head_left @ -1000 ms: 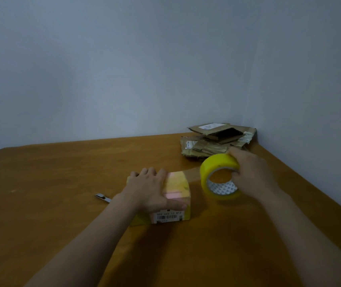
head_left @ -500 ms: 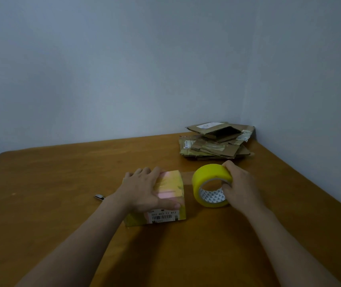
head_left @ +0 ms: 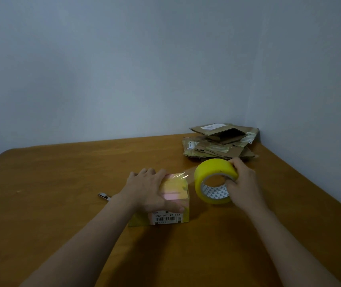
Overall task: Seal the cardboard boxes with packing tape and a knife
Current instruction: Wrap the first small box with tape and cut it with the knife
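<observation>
Your left hand (head_left: pixel 148 189), fingers flat, pins the small yellow cardboard box (head_left: pixel 174 188) to the wooden table (head_left: pixel 62 183), anchoring the clear strip (head_left: pixel 188 174) that your right hand (head_left: pixel 242 181), curled round the yellow tape roll (head_left: pixel 213 175) just beside it, draws taut.
</observation>
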